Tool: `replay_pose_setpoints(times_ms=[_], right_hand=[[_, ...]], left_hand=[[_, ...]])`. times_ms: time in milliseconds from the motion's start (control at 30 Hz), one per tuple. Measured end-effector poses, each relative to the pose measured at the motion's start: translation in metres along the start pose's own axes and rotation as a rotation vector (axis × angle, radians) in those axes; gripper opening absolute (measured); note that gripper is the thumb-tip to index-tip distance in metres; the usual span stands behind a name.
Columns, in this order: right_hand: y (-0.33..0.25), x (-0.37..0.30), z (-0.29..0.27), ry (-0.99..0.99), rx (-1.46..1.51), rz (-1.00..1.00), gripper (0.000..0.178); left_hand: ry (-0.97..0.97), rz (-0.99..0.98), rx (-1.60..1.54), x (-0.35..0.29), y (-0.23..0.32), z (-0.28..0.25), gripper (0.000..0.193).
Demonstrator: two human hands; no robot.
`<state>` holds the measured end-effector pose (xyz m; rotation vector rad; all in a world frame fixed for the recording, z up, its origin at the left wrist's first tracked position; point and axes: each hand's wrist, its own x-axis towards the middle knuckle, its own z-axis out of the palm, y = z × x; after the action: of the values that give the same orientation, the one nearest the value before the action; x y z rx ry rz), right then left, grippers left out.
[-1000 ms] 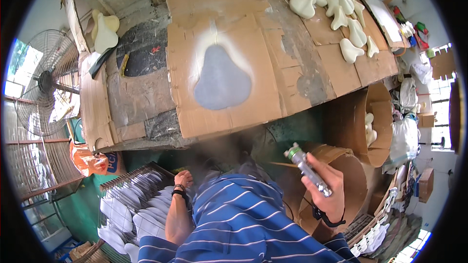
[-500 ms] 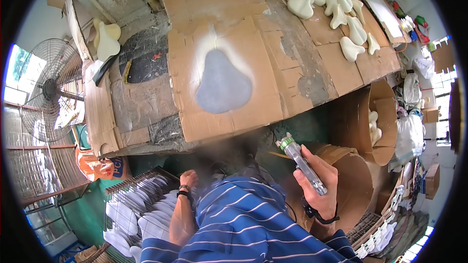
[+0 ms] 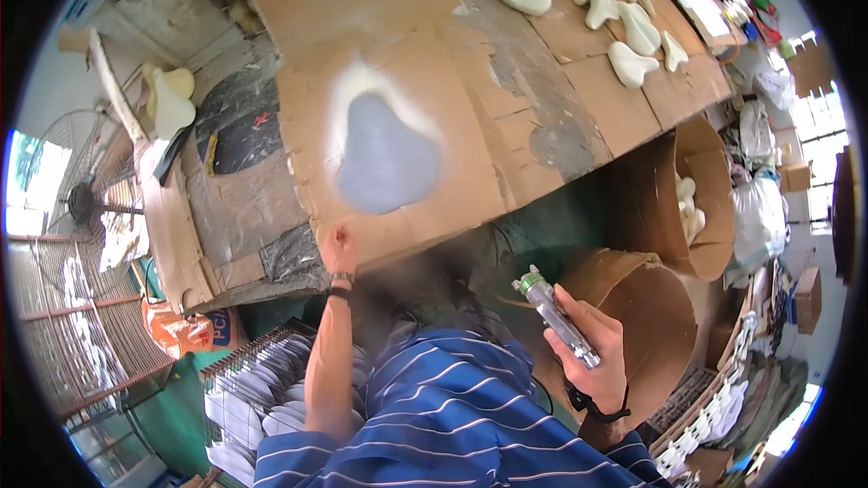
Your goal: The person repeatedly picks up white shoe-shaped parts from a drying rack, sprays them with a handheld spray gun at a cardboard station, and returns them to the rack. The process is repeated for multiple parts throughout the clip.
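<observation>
In my right hand (image 3: 597, 352) is a spray gun (image 3: 561, 321), silver with a green ring near its nozzle. I grip it beside my body, in front of the table's near edge. My left hand (image 3: 340, 251), fingers curled in, is at the table's front edge with nothing visible in it. Just beyond it, a grey saddle-shaped piece (image 3: 389, 163) lies on the brown cardboard (image 3: 470, 185). A whitish sprayed border surrounds the piece's upper part and sides. My left hand is apart from it.
Several cream saddle-shaped foam pieces (image 3: 633, 27) lie at the far right of the table. A wire rack (image 3: 262, 380) of pale pieces stands at my lower left. Round cardboard bins (image 3: 665, 325) are on the right; a fan (image 3: 81, 203) is at left.
My left hand has risen from beside my body to the table's front edge, near the grey piece. The right hand keeps hold of the spray gun. The whole view has shifted slightly.
</observation>
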<state>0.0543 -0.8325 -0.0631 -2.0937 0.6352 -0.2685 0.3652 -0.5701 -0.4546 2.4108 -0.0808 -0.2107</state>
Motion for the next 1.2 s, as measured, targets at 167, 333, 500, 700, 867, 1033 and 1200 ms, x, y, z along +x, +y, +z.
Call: replay_pose_setpoints(times_ms=[167, 333, 500, 700, 867, 1033, 1200], right_hand=[[0.029, -0.013, -0.028, -0.130, 0.062, -0.073, 0.088], [0.071, -0.025, -0.004, 0.047, 0.064, -0.065, 0.080], [0.080, -0.049, 0.009, 0.144, 0.035, 0.130, 0.073], [0.079, -0.075, -0.018, 0.298, 0.071, 0.158, 0.051], [0.089, -0.076, -0.018, 0.449, 0.084, 0.182, 0.038], [0.098, -0.073, -0.030, 0.383, 0.072, 0.208, 0.029], [0.104, -0.072, -0.040, 0.325, 0.101, 0.192, 0.025]], left_hand=[[-0.499, 0.551, 1.338, 0.086, 0.023, 0.036, 0.044], [-0.351, 0.160, 0.756, 0.143, -0.036, 0.051, 0.057], [-0.076, 0.349, 0.697, 0.108, 0.133, 0.078, 0.054], [-0.039, 0.544, 0.655, 0.092, 0.255, 0.127, 0.050], [-0.032, 0.603, 0.632, 0.084, 0.306, 0.149, 0.047], [-0.008, 0.619, 0.608, 0.076, 0.329, 0.152, 0.045], [0.022, 0.624, 0.582, 0.072, 0.342, 0.146, 0.043]])
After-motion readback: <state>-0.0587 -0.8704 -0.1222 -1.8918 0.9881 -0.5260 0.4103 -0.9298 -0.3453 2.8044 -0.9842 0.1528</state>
